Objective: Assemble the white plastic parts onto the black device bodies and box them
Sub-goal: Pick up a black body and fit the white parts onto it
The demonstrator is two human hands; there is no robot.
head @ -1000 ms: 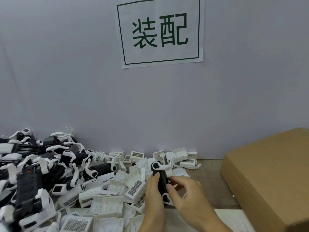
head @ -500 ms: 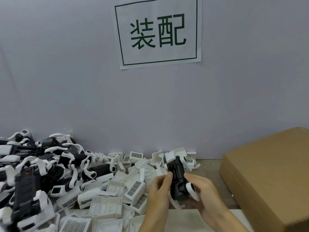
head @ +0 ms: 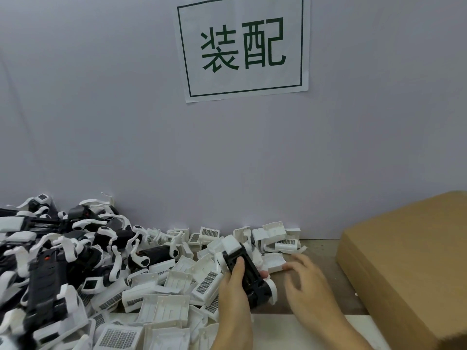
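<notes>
My left hand grips a black device body with white plastic ends, held tilted just above the table. My right hand is off the device, to its right, fingers spread and relaxed and a little blurred, over bare table near a loose white part. A heap of white plastic parts, several with grid labels, lies to the left of my hands. Further left is a pile of black device bodies mixed with white clips.
A closed brown cardboard box stands at the right, close to my right hand. A grey wall with a paper sign rises behind the table. A white sheet lies at the front edge under my forearms.
The device went from both hands to my left hand alone and was turned. My right hand let go and moved right, opening toward the loose white parts.
</notes>
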